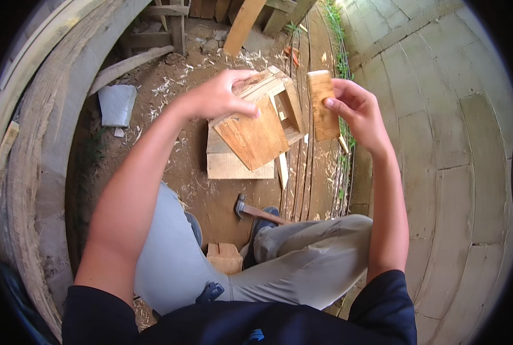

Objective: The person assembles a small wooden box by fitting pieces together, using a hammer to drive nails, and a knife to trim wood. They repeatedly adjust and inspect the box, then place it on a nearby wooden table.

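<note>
My left hand (225, 95) grips a small wooden box (253, 135) by its upper left side, thumb across the front panel. The box is tilted, and a gap beside the panel shows its hollow inside. In my right hand (354, 109) is a short flat wooden board (322, 106), held upright between thumb and fingers just right of the box. The two pieces look apart. Beneath the box lies a pale wooden block (239, 167), partly hidden by it.
A claw hammer (262, 211) lies on the dirt ground by my shoe. A wood block (225, 257) sits between my legs. A grey stone slab (117, 105) and long timbers (35, 144) are on the left, a block wall (434, 144) on the right. Wood shavings litter the ground.
</note>
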Demonstrator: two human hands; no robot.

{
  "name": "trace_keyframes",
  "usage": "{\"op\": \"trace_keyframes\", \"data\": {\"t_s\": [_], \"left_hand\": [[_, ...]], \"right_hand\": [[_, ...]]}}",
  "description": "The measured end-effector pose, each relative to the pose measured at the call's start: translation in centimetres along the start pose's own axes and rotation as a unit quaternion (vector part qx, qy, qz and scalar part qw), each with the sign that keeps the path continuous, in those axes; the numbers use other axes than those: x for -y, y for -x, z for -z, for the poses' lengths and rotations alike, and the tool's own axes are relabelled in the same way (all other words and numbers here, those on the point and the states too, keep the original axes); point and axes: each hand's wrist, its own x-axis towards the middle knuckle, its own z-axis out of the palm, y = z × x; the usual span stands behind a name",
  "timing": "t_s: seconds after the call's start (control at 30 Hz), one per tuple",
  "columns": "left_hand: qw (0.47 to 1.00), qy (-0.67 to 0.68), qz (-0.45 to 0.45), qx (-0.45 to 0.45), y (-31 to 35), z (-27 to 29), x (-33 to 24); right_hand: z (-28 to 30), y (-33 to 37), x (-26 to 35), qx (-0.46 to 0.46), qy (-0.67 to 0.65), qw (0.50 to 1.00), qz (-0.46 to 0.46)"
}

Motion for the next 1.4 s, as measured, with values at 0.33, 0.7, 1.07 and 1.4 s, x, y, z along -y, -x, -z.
{"op": "trace_keyframes", "data": {"t_s": [0.33, 0.7, 1.07, 1.4], "left_hand": [[0.985, 0.166, -0.044, 0.029, -0.9, -3.7, -0.2], [0.96, 0.275, -0.05, 0.031, -1.9, -4.4, 1.0], [0.968, 0.245, -0.038, -0.035, -2.4, -3.8, 1.8], [0.959, 0.003, 0.105, -0.264, -1.7, -3.1, 0.0]], "right_hand": [[-1.1, 1.5, 0.8, -0.029, 0.063, 0.998, 0.008], [-2.4, 1.0, 2.3, -0.077, 0.051, 0.995, -0.029], [-2.2, 1.6, 3.0, -0.061, 0.228, 0.971, 0.032], [2.3, -1.8, -3.0, -0.192, 0.244, 0.947, -0.086]]}}
